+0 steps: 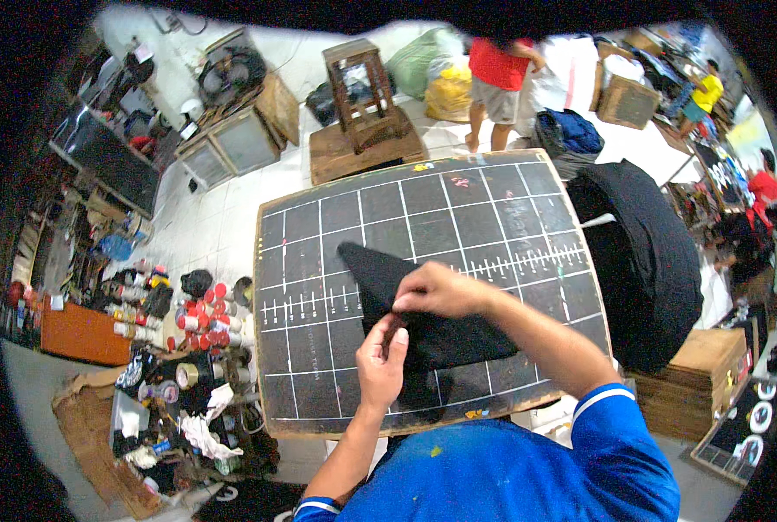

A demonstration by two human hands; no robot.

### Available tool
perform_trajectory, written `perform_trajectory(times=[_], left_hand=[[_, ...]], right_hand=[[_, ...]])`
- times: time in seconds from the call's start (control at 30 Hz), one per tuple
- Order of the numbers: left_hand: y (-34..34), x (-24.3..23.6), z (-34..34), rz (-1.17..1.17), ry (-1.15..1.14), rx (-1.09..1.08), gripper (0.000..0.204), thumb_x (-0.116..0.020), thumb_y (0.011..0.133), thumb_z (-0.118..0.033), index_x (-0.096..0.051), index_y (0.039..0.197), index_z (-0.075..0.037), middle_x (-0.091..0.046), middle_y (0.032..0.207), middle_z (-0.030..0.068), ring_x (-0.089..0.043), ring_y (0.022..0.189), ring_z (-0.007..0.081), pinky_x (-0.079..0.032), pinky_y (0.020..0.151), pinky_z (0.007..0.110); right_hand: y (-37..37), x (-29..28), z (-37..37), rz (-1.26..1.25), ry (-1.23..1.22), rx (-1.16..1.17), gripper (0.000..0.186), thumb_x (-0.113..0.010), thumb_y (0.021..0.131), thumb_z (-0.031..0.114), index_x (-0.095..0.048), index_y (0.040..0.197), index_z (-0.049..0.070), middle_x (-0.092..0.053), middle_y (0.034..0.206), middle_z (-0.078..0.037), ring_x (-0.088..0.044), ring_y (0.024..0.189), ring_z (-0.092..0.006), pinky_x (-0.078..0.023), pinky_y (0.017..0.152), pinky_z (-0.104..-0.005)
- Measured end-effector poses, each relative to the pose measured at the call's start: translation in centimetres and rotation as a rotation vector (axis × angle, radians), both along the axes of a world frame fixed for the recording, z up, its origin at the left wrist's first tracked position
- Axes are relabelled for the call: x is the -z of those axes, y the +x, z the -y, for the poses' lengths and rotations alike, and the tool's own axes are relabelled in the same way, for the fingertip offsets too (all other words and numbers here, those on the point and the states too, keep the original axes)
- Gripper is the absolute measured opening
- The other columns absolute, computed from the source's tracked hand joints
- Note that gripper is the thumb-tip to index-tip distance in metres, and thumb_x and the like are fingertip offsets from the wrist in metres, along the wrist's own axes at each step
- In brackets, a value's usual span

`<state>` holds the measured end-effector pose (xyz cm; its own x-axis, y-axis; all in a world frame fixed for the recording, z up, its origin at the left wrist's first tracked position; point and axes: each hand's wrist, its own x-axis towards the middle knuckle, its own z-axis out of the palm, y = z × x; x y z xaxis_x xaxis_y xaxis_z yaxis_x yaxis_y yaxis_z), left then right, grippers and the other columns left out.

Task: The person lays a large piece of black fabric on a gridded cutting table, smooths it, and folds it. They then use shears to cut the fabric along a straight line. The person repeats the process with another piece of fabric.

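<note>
Blue shirt [493, 474] lies nearest; gridded board [306, 370] beyond, black heap [658, 261] at its right. Left hand [380, 361] and right hand [441, 291], fingertips pinched together, grip black cloth [466, 337].

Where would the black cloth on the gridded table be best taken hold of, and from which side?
Probably by its narrow far-left tip, pinched from the left: that end of the black cloth tapers, juts out across the table, and is clear of the left hand and right hand, which meet nearer the cloth's middle.
</note>
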<state>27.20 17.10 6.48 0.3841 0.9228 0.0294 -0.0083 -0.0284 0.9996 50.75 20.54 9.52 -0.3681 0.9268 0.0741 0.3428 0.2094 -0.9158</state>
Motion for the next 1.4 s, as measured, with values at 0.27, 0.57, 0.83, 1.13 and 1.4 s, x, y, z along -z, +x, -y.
perform_trajectory(times=[0.27,0.57,0.83,1.13,1.4], left_hand=[[-2.2,-2.6,2.5,-0.185,0.078,-0.012,0.040,-0.070,0.113,-0.026,-0.057,0.082,-0.004,-0.047,0.077,-0.0081,-0.039,0.075,0.0037,-0.031,0.060,0.029],[-4.5,-4.5,5.7,-0.008,0.249,0.065,0.044,-0.059,0.118,-0.021,-0.052,0.077,-0.004,-0.043,0.073,-0.0093,-0.034,0.072,0.0030,-0.029,0.058,0.029],[-5.0,-6.3,10.0,-0.045,0.301,-0.032,0.047,-0.060,0.117,-0.018,-0.041,0.075,-0.008,-0.038,0.073,-0.0099,-0.031,0.072,0.0027,-0.023,0.058,0.030],[-9.1,-11.8,7.9,0.276,-0.084,-0.522,0.023,-0.064,0.115,-0.035,-0.055,0.107,-0.014,-0.055,0.081,-0.0025,-0.058,0.050,0.0141,-0.043,0.040,0.028],[-20.0,-29.9,-4.6,-0.135,0.900,-0.910,0.064,-0.055,0.117,-0.045,-0.057,0.155,0.007,-0.059,0.158,0.0177,-0.053,0.144,0.0262,-0.033,0.128,0.041]], right_hand=[[-7.0,-1.8,8.6,0.017,0.147,0.321,0.023,-0.076,0.099,0.021,-0.075,0.107,-0.001,-0.077,0.098,-0.018,-0.076,0.089,-0.0350,-0.059,0.079,-0.0440],[-10.0,-3.0,13.0,0.224,0.538,0.423,0.018,-0.074,0.089,0.017,-0.064,0.092,0.003,-0.067,0.091,-0.017,-0.069,0.089,-0.0419,-0.056,0.079,-0.0523],[-7.4,-5.6,16.0,0.085,0.545,0.399,0.014,-0.073,0.087,0.014,-0.064,0.090,0.004,-0.069,0.089,-0.017,-0.070,0.086,-0.0438,-0.056,0.075,-0.0526],[7.5,-10.8,19.0,-0.653,-0.006,0.465,0.024,-0.053,0.116,0.033,-0.055,0.126,0.011,-0.070,0.086,-0.006,-0.076,0.066,-0.0216,-0.059,0.053,-0.0319],[13.2,-27.2,15.4,0.137,0.893,0.620,0.032,-0.056,0.116,0.035,-0.065,0.119,0.005,-0.075,0.105,-0.014,-0.079,0.084,-0.0251,-0.065,0.069,-0.0366]])
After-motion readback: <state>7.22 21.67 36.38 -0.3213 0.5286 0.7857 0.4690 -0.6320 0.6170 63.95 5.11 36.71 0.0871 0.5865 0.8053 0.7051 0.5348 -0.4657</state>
